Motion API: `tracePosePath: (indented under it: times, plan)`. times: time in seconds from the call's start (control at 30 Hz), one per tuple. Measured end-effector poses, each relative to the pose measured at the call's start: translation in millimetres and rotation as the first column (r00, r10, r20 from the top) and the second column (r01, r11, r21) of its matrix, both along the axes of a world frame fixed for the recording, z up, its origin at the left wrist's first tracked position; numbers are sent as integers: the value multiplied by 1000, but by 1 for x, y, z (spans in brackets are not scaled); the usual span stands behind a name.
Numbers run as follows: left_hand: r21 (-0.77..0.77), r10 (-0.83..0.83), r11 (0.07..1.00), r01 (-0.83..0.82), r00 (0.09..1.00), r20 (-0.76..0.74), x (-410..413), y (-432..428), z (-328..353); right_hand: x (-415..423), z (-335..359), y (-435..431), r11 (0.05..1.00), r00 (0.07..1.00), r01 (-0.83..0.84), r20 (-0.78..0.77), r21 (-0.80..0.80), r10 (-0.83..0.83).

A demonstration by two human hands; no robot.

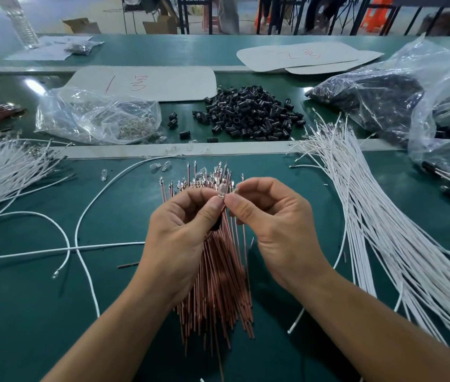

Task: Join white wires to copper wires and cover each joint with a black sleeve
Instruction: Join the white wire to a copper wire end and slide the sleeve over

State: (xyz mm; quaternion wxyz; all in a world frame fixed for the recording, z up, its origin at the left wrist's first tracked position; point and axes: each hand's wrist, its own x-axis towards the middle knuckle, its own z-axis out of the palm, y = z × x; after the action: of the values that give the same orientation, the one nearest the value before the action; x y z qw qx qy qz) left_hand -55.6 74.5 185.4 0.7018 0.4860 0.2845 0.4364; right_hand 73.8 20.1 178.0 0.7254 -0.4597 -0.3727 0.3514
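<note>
- Most of the job looks left: a big heap of white wires [383,216] lies unjoined, right of the right grip [267,213].
- A bundle of copper wires [218,285] lies under the left grip [185,216]; a pile of black sleeves [251,114] waits beyond both.
- A large bag [438,78], far right beyond the grips, holds dark parts.
- A small bag [80,111], beyond the left grip, holds tiny clear pieces.
- Both grips pinch one joint [222,188] between thumb and finger; a dark sleeve [215,226] may sit just under it, half hidden.
</note>
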Motion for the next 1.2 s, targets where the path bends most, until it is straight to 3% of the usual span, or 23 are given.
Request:
tracePosePath:
  times: [0.33, 0.67, 0.93, 1.2]
  plan:
    - [-168, 25, 986, -2, 991, 133, 4, -2, 3, -4, -1, -3, 1000, 990, -4, 140, -26, 7]
    - [-127, 19, 992, -8, 996, 84, 2, -2, 1, -3, -2, -5, 997, 993, -46, 102, -66, 53]
    - [-36, -18, 999, 20, 999, 37, -1, -1, -3, -1, 0, -5, 997, 987, -24, 159, -76, 36]
    - [-168, -17, 985, 36, 993, 113, 2, -1, -4, -3, -3, -5, 999, 982, -2, 187, -53, 12]
